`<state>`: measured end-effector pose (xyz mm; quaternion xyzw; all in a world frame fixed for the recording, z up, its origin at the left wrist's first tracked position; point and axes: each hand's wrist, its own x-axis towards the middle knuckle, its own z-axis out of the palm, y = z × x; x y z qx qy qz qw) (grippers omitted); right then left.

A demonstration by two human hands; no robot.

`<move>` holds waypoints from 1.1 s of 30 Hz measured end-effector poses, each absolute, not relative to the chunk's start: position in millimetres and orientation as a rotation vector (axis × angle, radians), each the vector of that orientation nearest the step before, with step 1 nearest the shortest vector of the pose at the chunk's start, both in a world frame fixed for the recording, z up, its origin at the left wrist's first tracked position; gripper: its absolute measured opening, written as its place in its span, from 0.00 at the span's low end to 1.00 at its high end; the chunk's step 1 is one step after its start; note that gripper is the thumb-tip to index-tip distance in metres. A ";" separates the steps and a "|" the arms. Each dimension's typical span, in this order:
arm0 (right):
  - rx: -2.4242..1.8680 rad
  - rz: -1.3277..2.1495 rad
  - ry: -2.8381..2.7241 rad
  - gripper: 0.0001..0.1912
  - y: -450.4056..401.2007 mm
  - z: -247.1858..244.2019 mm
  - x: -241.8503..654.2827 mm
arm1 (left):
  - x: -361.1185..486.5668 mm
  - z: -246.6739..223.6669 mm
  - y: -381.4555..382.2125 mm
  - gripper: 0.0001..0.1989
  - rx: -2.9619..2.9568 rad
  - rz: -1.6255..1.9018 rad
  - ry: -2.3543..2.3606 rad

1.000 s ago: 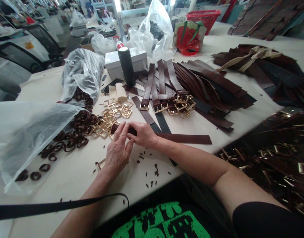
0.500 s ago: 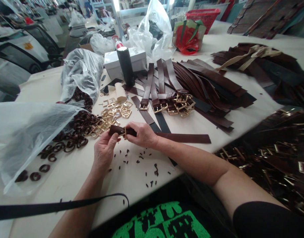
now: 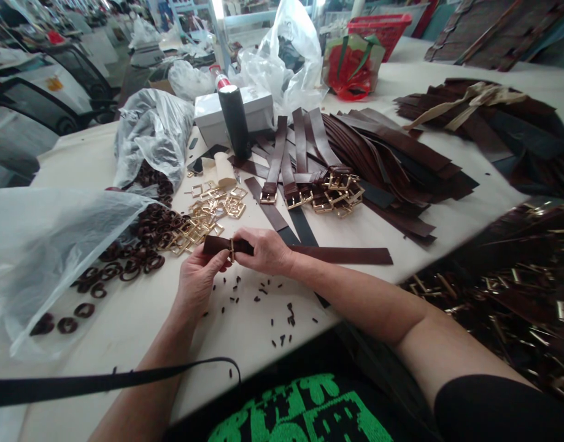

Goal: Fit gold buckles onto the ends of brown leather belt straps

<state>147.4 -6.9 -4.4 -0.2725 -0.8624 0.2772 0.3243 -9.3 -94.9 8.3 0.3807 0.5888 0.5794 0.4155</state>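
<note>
Both hands hold one dark brown leather belt strap (image 3: 341, 255) just above the table. My left hand (image 3: 199, 276) pinches the strap's short end, its thumb close to a gold buckle (image 3: 232, 248) threaded on the strap. My right hand (image 3: 266, 250) is wrapped round the strap on the buckle's other side, and the long end runs out to the right beneath the wrist. Loose gold buckles (image 3: 203, 218) lie in a heap beyond my left hand. To their left spreads a pile of brown leather loops (image 3: 143, 245). The fingers partly hide the buckle's prong.
Small dark scraps (image 3: 258, 299) dot the table in front of me. Buckled straps (image 3: 277, 166) and a thick stack of plain straps (image 3: 392, 153) lie beyond my hands. A black cylinder (image 3: 234, 120) stands by a white box (image 3: 258, 110). More buckled belts (image 3: 502, 294) fill the right side.
My left thumb has shifted slightly right, up against the buckle, and the prong that showed before is now covered. The right hand keeps its grip.
</note>
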 end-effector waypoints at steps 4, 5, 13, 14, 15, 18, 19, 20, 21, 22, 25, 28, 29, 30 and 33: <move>-0.706 0.723 -2.259 0.08 -6.6 -4.1 148.1 | -9.6 6.6 -95.6 0.18 0.901 1.459 1.461; -0.707 0.718 -2.257 0.08 -6.7 -3.9 148.3 | -9.8 6.1 -95.6 0.18 0.884 1.461 1.453; -0.724 0.731 -2.253 0.09 -7.9 -2.8 148.4 | -12.5 2.5 -94.8 0.18 0.897 1.464 1.451; -0.720 0.737 -2.255 0.09 -7.9 -2.9 148.6 | -12.7 2.3 -95.0 0.18 0.904 1.460 1.447; -0.716 0.742 -2.256 0.09 -8.0 -2.9 148.8 | -12.7 2.3 -95.2 0.18 0.910 1.460 1.442; -0.698 0.758 -2.257 0.09 -7.8 -3.0 149.6 | -12.4 2.8 -95.8 0.17 0.909 1.469 1.429; -0.692 0.762 -2.258 0.09 -7.6 -3.1 149.8 | -12.1 3.2 -96.0 0.17 0.904 1.470 1.428; -0.686 0.766 -2.260 0.09 -7.3 -3.1 150.0 | -11.8 3.5 -96.0 0.17 0.899 1.469 1.429; -0.684 0.770 -2.263 0.09 -7.1 -3.2 150.2 | -11.3 3.9 -96.1 0.17 0.895 1.466 1.432; -0.685 0.772 -2.267 0.09 -6.8 -3.3 150.3 | -10.9 4.3 -96.1 0.18 0.891 1.464 1.435; -0.685 0.777 -2.267 0.10 -6.1 -3.4 150.8 | -9.6 5.3 -96.2 0.19 0.879 1.461 1.449; -0.658 0.790 -2.260 0.09 -5.6 -3.4 151.2 | -9.4 5.7 -96.8 0.19 0.874 1.458 1.451; -0.649 0.795 -2.258 0.09 -5.3 -3.5 151.3 | -9.5 5.6 -97.1 0.19 0.874 1.456 1.450; -0.641 0.801 -2.256 0.09 -5.0 -3.7 151.3 | -9.7 5.5 -97.2 0.19 0.876 1.451 1.448; -0.629 0.815 -2.246 0.09 -4.2 -4.7 151.1 | -10.1 4.5 -97.0 0.19 0.886 1.445 1.452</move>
